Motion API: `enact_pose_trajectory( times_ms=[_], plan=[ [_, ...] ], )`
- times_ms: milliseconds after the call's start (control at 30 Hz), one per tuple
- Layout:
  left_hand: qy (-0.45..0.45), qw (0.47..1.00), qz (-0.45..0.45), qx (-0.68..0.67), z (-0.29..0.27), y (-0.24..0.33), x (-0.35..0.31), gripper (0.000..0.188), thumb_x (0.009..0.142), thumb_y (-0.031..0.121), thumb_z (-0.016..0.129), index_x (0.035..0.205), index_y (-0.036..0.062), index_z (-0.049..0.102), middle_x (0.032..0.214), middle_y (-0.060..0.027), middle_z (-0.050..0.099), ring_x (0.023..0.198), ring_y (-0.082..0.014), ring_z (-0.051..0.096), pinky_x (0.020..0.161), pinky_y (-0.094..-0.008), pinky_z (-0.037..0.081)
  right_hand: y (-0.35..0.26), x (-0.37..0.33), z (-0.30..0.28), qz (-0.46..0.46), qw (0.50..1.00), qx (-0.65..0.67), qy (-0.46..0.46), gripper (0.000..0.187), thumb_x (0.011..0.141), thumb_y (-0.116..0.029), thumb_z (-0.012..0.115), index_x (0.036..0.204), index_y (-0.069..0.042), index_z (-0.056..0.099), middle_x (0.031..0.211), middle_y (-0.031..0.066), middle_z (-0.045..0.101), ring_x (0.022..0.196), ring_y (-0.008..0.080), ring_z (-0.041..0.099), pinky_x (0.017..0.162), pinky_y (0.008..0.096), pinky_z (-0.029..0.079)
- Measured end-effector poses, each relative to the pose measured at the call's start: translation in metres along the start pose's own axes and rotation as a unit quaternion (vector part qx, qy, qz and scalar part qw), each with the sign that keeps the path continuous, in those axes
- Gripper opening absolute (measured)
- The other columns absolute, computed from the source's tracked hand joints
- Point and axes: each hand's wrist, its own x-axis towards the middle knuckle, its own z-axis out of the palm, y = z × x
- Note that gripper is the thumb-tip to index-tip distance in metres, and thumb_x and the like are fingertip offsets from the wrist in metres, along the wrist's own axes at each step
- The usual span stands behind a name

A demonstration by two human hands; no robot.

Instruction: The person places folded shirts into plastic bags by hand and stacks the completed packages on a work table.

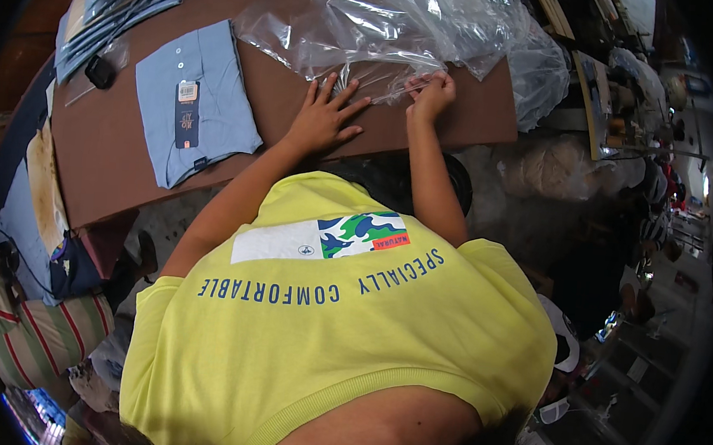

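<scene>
Plastic film (358, 28) is pinched by the right hand (433, 94). The left hand (324, 123) lies splayed at the film's edge, unclenched.

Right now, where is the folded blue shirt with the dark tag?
On the left side of the head view, the shirt lies on the brown table, left of the person's left hand.

The single view looks steeply down from the person's head, through the left of two fisheye lenses worn side by side. The shirt (358, 314) is nearest, filling the lower middle of the frame. Farther off, at upper centre, lie the left hand (320, 124) and right hand (431, 97); the table (96, 159) spans the upper left and upper centre. Straight edges bend toward the rim, with black at the corners.
</scene>
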Motion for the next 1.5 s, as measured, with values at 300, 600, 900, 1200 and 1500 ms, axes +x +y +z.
enact_pose_trajectory(
  times_ms=[300,600,900,1200,1500],
  plan=[
    [-0.015,1.0,0.012,0.013,-0.004,-0.002,-0.004,0.053,0.086,0.052,0.047,0.134,0.0294,0.042,0.149,-0.0054,0.022,0.136,-0.0397,0.014,0.106,-0.0593,0.013,-0.066,0.058,-0.031,-0.017,0.997,-0.069,-0.028,0.018,0.094,-0.02,0.042,0.085,-0.006,0.049,0.072,0.0073,0.054,0.054,0.0182,0.058,0.044,0.0313,0.052],
    [-0.031,0.998,0.046,0.007,-0.007,-0.008,-0.002,0.053,0.085,0.056,0.045,0.131,0.0297,0.045,0.149,-0.0053,0.021,0.135,-0.0402,0.013,0.105,-0.062,0.013,-0.18,0.175,-0.062,-0.026,0.987,-0.16,-0.009,0.016,0.091,-0.01,0.046,0.101,0.001,0.051,0.082,0.0151,0.057,0.065,0.0283,0.062,0.055,0.0393,0.056],
    [-0.047,0.997,0.055,-0.016,-0.017,-0.007,0.001,0.051,0.085,0.051,0.05,0.129,0.0259,0.048,0.146,-0.0077,0.027,0.135,-0.0382,0.015,0.106,-0.0595,0.011,-0.264,0.229,-0.086,-0.08,0.986,-0.138,0.049,0.018,0.09,-0.014,0.049,0.101,-0.002,0.054,0.08,0.0116,0.058,0.068,0.0278,0.063,0.062,0.0404,0.056],
    [0.162,0.977,-0.139,0.029,-0.021,-0.04,0.063,0.059,0.082,0.054,0.053,0.133,0.026,0.042,0.145,-0.0073,0.028,0.133,-0.0351,0.022,0.103,-0.0608,0.017,-0.272,0.165,-0.079,-0.153,0.951,-0.263,-0.045,0.017,0.09,-0.02,0.053,0.099,-0.005,0.055,0.078,0.006,0.06,0.066,0.0191,0.062,0.057,0.0313,0.053],
    [-0.007,0.982,-0.177,0.071,-0.001,-0.1,0.135,0.072,0.08,0.069,0.039,0.139,0.0274,0.034,0.15,-0.008,0.016,0.137,-0.041,0.006,0.102,-0.0667,0.005,-0.232,0.095,-0.083,-0.165,0.953,-0.232,-0.107,0.019,0.089,-0.02,0.058,0.099,-0.004,0.056,0.076,0.0047,0.059,0.059,0.0125,0.057,0.051,0.0254,0.05]
  ],
)
